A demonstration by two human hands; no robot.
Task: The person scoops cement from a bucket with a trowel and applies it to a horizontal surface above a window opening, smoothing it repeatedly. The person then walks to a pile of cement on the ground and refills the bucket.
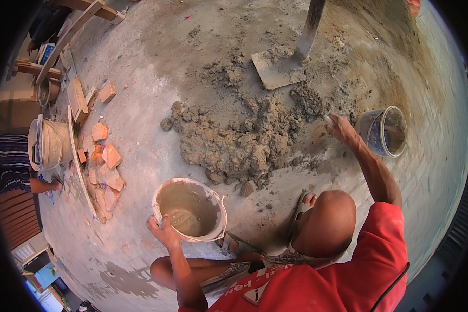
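Observation:
My left hand (165, 232) grips the rim of a pale bucket (219, 229), which tilts and has wet grey mortar smeared inside. Out to the right, my right hand (342, 129) is closed at the edge of a heap of grey mortar (239, 143). A small pale thing (329, 120) shows at its fingertips; its kind cannot be made out. Beyond the heap, a mortar-caked hoe (280, 72) rests with its flat blade on the ground and its handle rising away. To the right of my right hand sits another bucket (392, 132), tipped toward me, holding something grey.
Broken orange bricks (108, 169) lie at the left beside a long thin board (80, 166). A crusted bucket (54, 144) stands behind them, near another person's hand (49, 184). Wooden pieces (77, 99) lie farther off. A sand pile (385, 31) spreads at the far right.

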